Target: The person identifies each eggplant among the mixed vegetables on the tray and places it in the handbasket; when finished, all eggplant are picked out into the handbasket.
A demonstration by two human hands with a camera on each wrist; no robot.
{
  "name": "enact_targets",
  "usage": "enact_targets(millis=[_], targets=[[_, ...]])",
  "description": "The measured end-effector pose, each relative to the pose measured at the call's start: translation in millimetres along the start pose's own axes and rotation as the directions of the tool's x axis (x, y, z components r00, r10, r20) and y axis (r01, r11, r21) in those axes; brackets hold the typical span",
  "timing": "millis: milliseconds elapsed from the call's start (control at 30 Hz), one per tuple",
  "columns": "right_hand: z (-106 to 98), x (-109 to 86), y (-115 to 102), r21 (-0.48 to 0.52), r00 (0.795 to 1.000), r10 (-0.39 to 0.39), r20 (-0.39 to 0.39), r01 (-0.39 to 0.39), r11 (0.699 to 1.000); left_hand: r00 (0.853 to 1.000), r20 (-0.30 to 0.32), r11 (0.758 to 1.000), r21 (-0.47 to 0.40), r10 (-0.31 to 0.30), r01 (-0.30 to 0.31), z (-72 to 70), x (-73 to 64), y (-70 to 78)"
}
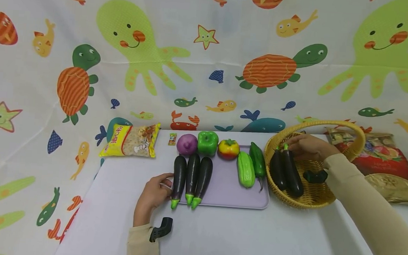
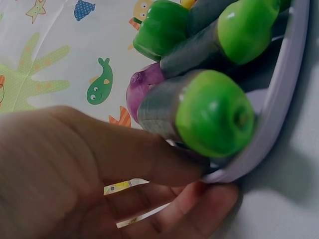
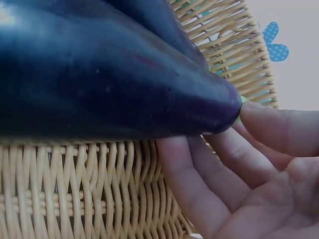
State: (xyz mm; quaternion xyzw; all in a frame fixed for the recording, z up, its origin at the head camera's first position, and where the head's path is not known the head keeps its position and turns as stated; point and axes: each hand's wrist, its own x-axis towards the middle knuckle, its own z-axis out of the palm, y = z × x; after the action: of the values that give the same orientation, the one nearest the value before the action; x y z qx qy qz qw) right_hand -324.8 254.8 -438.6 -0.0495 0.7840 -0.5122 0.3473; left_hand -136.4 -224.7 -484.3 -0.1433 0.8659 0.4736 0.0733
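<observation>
My left hand (image 1: 154, 194) is at the left edge of a pale purple tray (image 1: 222, 190). In the left wrist view its thumb lies over the tray's rim and its fingers are underneath, pinching the edge beside the nearest eggplant (image 2: 162, 107). Three dark eggplants (image 1: 192, 174) with green ends lie side by side on the tray. My right hand (image 1: 306, 146) reaches into a wicker basket (image 1: 314, 202) at the right. It pinches the green-tipped end of an eggplant (image 1: 292, 173), fingers below and thumb at the tip. Another eggplant (image 1: 277, 170) lies against it in the basket.
Along the tray's back are a purple onion (image 1: 187, 145), a green bell pepper (image 1: 208, 143) and a red-yellow tomato-like fruit (image 1: 229, 149). A light green vegetable (image 1: 245, 170) and a green chili pepper (image 1: 257, 159) lie right. Snack bags (image 1: 132, 140) flank both sides; the basket handle (image 1: 359, 140) arches over.
</observation>
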Motion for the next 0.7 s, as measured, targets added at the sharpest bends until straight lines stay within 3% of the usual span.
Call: enact_targets(millis=[367,700], targets=[[-7.2,12.5,5.9,0.034,0.999,-0.016,0.033,0.015,0.999,1.000,-0.005,1.000,0.004,-0.011,0.011,2.7,1.3,2.2],[-8.9,17.0,10.1,0.050,1.000,-0.011,0.003,0.011,0.999,1.000,-0.007,1.000,-0.004,-0.010,0.010,3.2,2.0,2.3]])
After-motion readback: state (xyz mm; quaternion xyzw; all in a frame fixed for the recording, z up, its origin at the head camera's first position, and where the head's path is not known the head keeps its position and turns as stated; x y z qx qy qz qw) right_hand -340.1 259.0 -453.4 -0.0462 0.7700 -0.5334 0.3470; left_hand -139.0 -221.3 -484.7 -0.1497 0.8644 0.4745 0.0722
